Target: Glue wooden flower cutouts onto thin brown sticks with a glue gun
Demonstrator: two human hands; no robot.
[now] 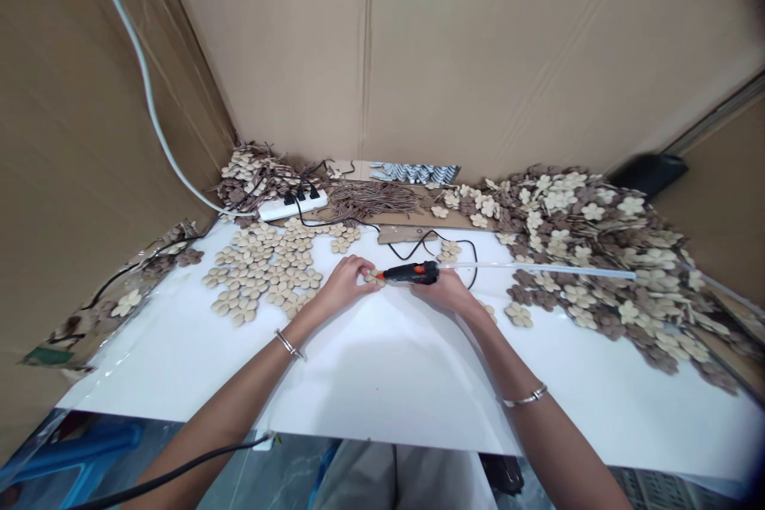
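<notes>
My left hand (350,280) pinches a small beige flower-shaped piece (374,279) above the white tabletop. In my right hand (445,291) is a black hot glue gun (412,272) with an orange tip, its fingers wrapped round the handle. The nozzle points left and meets the flower piece; whether glue is on it is too small to tell. A long translucent glue stick (574,269) sticks out from the back of the gun toward the right. Beside my left hand lie many beige flower pieces (268,255), spread flat on the table.
A big heap of beige and brown flower pieces (598,231) covers the table's right side. At the back lie a white power strip (292,205), brown stems (376,199) and a black cord (472,247). Cardboard walls (478,56) enclose the table (382,382).
</notes>
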